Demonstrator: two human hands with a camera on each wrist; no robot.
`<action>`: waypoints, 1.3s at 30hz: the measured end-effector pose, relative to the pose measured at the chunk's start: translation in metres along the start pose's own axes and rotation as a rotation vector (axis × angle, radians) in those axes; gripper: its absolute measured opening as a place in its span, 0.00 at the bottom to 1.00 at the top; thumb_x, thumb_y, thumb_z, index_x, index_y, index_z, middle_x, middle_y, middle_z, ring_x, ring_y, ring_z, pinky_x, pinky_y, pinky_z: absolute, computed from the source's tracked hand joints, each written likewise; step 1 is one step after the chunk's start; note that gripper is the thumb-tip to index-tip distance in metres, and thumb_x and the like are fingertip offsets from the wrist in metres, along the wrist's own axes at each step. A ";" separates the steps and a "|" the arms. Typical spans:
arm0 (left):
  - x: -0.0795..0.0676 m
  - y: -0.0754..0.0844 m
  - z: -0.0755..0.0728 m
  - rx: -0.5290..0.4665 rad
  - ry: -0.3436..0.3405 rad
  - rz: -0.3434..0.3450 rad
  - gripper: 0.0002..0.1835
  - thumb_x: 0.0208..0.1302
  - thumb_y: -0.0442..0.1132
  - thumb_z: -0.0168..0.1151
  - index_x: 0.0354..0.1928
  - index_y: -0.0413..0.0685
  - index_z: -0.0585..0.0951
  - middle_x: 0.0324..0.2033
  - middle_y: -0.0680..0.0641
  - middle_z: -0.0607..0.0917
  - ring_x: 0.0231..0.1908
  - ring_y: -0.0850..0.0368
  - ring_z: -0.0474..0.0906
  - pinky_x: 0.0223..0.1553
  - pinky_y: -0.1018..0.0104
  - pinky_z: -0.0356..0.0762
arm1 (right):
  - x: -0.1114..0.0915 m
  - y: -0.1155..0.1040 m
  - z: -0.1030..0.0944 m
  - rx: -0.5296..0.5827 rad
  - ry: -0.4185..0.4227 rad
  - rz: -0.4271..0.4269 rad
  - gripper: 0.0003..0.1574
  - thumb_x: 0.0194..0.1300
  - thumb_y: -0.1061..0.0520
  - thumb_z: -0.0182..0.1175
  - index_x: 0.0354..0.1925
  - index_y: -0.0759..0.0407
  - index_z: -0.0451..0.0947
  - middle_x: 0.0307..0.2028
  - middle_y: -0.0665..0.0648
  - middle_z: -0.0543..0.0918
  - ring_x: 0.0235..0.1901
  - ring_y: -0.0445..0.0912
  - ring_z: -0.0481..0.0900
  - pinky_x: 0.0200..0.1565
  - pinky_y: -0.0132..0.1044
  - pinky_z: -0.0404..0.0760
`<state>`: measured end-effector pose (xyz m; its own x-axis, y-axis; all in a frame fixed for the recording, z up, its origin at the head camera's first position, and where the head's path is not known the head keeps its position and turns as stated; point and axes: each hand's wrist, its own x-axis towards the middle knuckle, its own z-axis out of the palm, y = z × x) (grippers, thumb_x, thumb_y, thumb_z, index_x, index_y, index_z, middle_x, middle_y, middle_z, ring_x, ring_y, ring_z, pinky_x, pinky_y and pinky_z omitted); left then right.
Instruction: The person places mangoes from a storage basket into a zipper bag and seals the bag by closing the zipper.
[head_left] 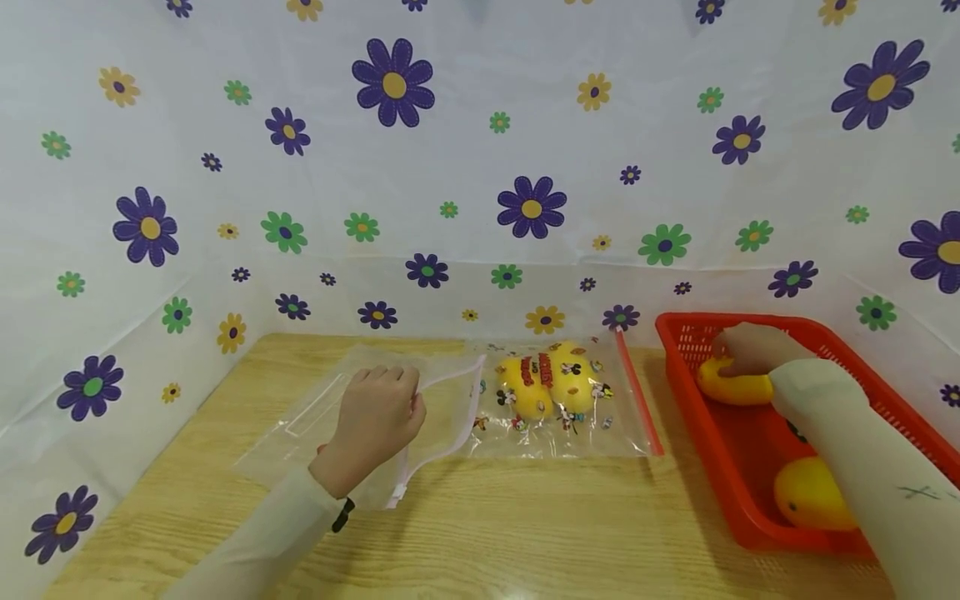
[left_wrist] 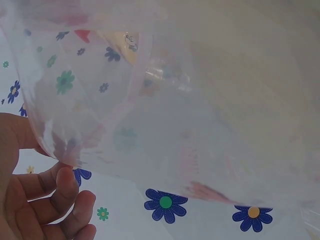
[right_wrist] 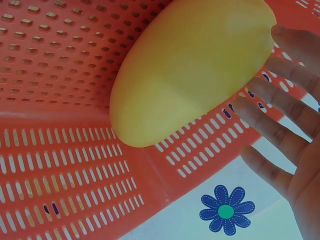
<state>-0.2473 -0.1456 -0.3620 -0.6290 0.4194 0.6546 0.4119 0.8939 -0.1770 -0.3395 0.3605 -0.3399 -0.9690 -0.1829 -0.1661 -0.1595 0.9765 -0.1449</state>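
My left hand (head_left: 378, 421) pinches the rim of a clear zip bag (head_left: 442, 417) between thumb and fingers (left_wrist: 65, 182). The bag has a pale pink zip strip, and its mouth gapes toward the right. In the red basket (head_left: 720, 475), my right hand (head_left: 761, 348) is at a yellow mango (head_left: 731, 390). Its spread, fairly straight fingers (right_wrist: 270, 127) reach one end of that mango (right_wrist: 190, 75) in the right wrist view. Another mango (head_left: 810, 496) lies nearer in the basket, partly hidden by my right sleeve.
A second clear zip bag (head_left: 525, 446) with cartoon prints and a red zip strip lies flat at the table's middle, yellow fruit (head_left: 532, 387) inside. Flower-printed white sheeting (head_left: 450, 167) stands behind and at both sides of the wooden table (head_left: 525, 525).
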 end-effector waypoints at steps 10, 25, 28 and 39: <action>0.000 0.000 0.001 0.006 -0.006 0.003 0.11 0.48 0.35 0.62 0.17 0.46 0.69 0.12 0.51 0.71 0.15 0.55 0.67 0.21 0.62 0.65 | -0.024 -0.014 0.001 0.166 -0.038 0.098 0.34 0.55 0.45 0.65 0.58 0.53 0.70 0.51 0.61 0.76 0.45 0.55 0.75 0.47 0.58 0.76; -0.002 0.003 0.004 -0.001 0.002 0.006 0.13 0.48 0.35 0.62 0.16 0.46 0.67 0.12 0.51 0.69 0.15 0.54 0.67 0.21 0.62 0.64 | -0.020 -0.010 0.002 0.072 -0.036 -0.012 0.13 0.55 0.50 0.65 0.36 0.53 0.76 0.35 0.53 0.81 0.34 0.46 0.75 0.43 0.46 0.80; -0.003 0.002 0.004 0.001 -0.002 0.005 0.13 0.48 0.35 0.62 0.16 0.47 0.67 0.12 0.51 0.69 0.16 0.54 0.67 0.21 0.62 0.64 | -0.017 -0.004 0.002 -0.004 -0.029 -0.074 0.12 0.53 0.50 0.67 0.35 0.51 0.78 0.33 0.49 0.81 0.32 0.44 0.75 0.43 0.48 0.80; -0.002 0.002 0.006 0.002 0.023 0.014 0.12 0.47 0.35 0.62 0.16 0.46 0.68 0.12 0.51 0.70 0.15 0.54 0.68 0.20 0.62 0.64 | -0.023 -0.003 -0.003 -0.034 -0.067 -0.188 0.09 0.52 0.51 0.68 0.33 0.52 0.81 0.31 0.47 0.82 0.30 0.41 0.75 0.42 0.48 0.82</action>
<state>-0.2493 -0.1435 -0.3684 -0.6081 0.4283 0.6684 0.4189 0.8883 -0.1881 -0.3172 0.3621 -0.3324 -0.9071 -0.3685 -0.2035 -0.3440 0.9275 -0.1463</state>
